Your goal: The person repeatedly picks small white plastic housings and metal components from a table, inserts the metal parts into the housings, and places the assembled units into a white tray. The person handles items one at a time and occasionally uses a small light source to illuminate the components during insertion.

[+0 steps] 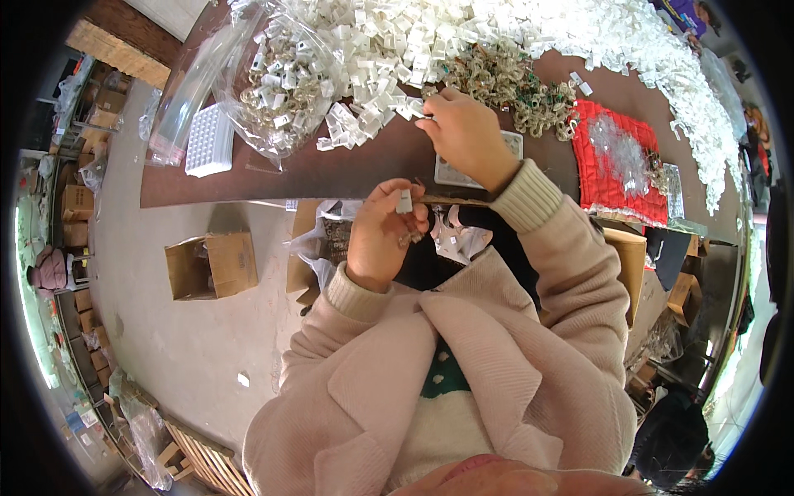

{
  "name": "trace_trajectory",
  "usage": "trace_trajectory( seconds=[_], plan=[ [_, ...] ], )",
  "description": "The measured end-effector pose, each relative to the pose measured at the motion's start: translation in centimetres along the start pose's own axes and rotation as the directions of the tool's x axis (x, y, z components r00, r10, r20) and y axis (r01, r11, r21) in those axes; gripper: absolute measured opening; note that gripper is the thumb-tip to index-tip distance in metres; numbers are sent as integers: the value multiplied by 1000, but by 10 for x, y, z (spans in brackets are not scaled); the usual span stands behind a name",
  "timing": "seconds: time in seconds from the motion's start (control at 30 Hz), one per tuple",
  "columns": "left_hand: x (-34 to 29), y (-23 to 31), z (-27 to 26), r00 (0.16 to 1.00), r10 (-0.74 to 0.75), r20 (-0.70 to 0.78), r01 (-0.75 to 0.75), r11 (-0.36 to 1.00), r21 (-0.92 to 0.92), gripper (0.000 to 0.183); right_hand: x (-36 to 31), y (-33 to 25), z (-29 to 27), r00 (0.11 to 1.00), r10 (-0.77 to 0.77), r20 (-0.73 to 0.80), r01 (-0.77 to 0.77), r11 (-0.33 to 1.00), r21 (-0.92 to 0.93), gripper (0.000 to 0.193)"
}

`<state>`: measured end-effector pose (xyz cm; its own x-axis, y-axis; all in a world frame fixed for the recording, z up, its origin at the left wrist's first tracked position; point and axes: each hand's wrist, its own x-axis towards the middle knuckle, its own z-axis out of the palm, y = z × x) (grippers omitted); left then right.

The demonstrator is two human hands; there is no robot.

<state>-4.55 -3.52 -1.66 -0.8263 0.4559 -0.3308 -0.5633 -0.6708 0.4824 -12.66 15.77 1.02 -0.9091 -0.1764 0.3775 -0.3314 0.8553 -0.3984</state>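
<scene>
My left hand is raised just off the table's near edge, its fingers closed around a small white plastic piece. Some little translucent ringed parts show lower in the same hand. Over the table, my right hand has thumb and fingers drawn together beside the heap of white plastic pieces. Whatever sits between those fingertips is too small to make out. Beneath the right wrist lies a pale shallow tray, partly covered by the hand. A pile of brownish translucent ringed parts is just beyond.
A transparent bag of parts and a white gridded tray lie to the left. On the right, a red quilted cloth carries a transparent heap. Below the brown table, an opened cardboard box stands on the floor.
</scene>
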Motion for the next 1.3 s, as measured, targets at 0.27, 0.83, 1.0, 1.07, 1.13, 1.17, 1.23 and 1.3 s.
trace_trajectory(
  seconds=[0.27,0.83,1.0,1.07,1.13,1.17,1.23,1.3],
  plan=[
    [2,19,-5,996,78,-32,-75,995,72,17,22,-2,3,961,-264,83,268,962,-42,7],
    [10,11,-6,996,77,42,-80,992,99,30,-32,158,-115,875,330,-353,-333,941,55,12],
    [17,6,-8,995,78,57,-84,989,118,33,-51,187,-130,843,470,-261,-438,882,173,16],
    [19,3,-8,995,74,60,-81,991,110,34,-53,185,-127,875,430,-223,-382,896,227,16],
    [21,1,-7,996,50,77,-59,990,126,35,-54,182,-124,911,366,-191,-326,921,214,16],
    [21,1,-7,997,39,67,-47,991,123,35,-54,181,-123,929,328,-171,-300,939,169,16],
    [21,1,-7,998,34,53,-40,991,124,36,-54,182,-121,959,238,-154,-226,970,88,17],
    [21,2,-7,999,31,37,-36,992,121,37,-53,186,-120,899,379,-217,-396,918,-37,16]
  ],
)
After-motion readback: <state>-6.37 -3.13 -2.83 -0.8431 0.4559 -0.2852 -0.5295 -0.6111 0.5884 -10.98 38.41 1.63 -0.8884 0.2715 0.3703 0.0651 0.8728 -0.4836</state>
